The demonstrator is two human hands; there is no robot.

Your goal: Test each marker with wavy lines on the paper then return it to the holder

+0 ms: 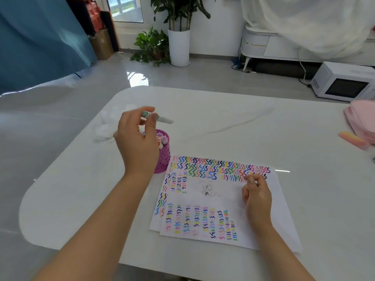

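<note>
The left hand (136,139) hides much of the holder (164,160) (markers (162,139) too); its own marker (163,119) is blurred.

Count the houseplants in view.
2. A tall plant in a white pot stands on the floor beyond the table; a low leafy plant sits just left of it. None appears hidden.

The bench (223,122) is open beyond the left hand (138,142) and right hand (256,194). The holder (163,159) stands close under the left one, a crumpled tissue (104,127) just left of it.
</note>
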